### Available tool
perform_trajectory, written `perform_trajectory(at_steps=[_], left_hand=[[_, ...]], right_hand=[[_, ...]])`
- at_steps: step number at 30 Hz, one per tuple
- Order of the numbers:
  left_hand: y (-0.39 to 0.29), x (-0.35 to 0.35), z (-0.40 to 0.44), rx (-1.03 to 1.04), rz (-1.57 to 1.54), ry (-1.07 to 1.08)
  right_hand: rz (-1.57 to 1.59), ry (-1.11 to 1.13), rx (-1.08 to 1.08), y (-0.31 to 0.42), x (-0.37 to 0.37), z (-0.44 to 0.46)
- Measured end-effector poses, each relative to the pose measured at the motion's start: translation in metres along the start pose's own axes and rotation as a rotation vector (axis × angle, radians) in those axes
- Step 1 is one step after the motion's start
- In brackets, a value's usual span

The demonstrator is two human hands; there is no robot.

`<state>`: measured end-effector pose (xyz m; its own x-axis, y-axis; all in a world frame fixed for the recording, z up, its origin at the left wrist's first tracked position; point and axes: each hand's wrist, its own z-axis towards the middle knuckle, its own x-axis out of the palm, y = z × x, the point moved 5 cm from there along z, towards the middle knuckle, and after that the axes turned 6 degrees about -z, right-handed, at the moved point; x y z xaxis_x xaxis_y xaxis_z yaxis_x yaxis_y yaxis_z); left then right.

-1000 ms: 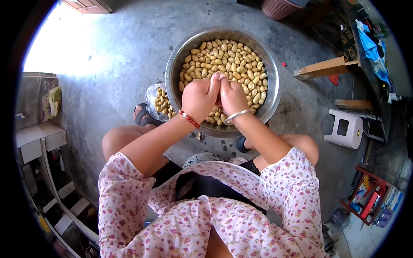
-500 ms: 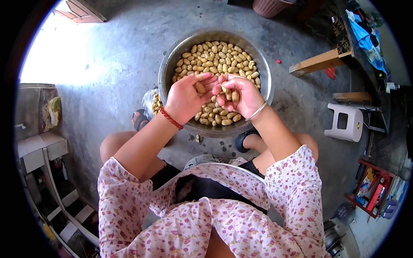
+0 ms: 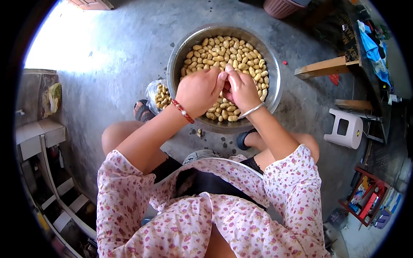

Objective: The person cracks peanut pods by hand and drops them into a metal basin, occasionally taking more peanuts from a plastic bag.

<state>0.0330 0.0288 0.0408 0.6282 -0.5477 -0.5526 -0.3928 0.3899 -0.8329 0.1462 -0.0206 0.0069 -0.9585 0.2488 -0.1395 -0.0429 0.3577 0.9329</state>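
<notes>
On the grey floor point(image 3: 129, 56), a clear plastic bag point(image 3: 151, 95) of more nuts sits close against the left edge of a round metal basin point(image 3: 274, 81). One sandal point(image 3: 144, 112) is near that bag, the other sandal point(image 3: 243, 141) just outside the basin's near edge, where a small pale scrap point(image 3: 199, 133) lies too. Well apart from the right edge are a wooden leg point(image 3: 320, 69) and a pale stool point(image 3: 345, 129); a pink basket point(image 3: 279, 7) stands past the far right edge. Both forearms cross the near edge, covering parts of it.

The peanuts point(image 3: 221, 50) are in their shells, tan to yellowish brown, some glossy, spread across the basin from its far edge to its near one.

The left hand point(image 3: 198, 92), with a red bracelet point(image 3: 183, 111), and the right hand point(image 3: 245, 92), with a silvery bangle point(image 3: 252, 110), meet above the middle of the peanuts. Fingers are curled inward, thumbs uppermost and close together; the backs of the hands hide whether anything is gripped.
</notes>
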Motion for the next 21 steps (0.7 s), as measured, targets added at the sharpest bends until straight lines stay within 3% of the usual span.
perform_trajectory(at_steps=[1, 4, 7, 8, 11, 13, 15, 18, 21], left_hand=[[0.0, 0.002, -0.002, 0.061, 0.05, -0.033], [-0.001, 0.005, -0.002, 0.258, 0.208, -0.129], [0.033, 0.023, 0.0, -0.582, -1.054, 0.097], [0.035, 0.021, 0.003, -0.582, -1.168, 0.193], [0.038, 0.029, 0.003, -0.81, -1.471, 0.027], [0.025, 0.03, 0.0, -0.829, -1.648, 0.071], [0.01, 0.031, -0.004, -0.82, -1.828, 0.154], [0.006, 0.036, -0.002, -0.755, -1.952, 0.081], [0.0, 0.035, 0.001, -0.759, -1.959, -0.039]], right_hand=[[0.238, 0.068, 0.201, -0.008, 0.005, -0.002], [0.34, 0.218, 0.269, -0.006, 0.01, -0.007], [0.331, 0.218, 0.218, 0.005, 0.006, -0.001], [0.322, 0.229, 0.187, 0.011, 0.005, -0.001], [0.303, 0.079, 0.019, 0.027, -0.003, -0.001], [0.293, -0.071, -0.15, 0.035, -0.009, -0.003], [0.372, 0.07, -0.18, 0.033, -0.009, -0.001], [0.379, 0.221, -0.327, 0.034, -0.003, 0.001], [0.362, 0.158, -0.442, 0.045, -0.002, 0.004]])
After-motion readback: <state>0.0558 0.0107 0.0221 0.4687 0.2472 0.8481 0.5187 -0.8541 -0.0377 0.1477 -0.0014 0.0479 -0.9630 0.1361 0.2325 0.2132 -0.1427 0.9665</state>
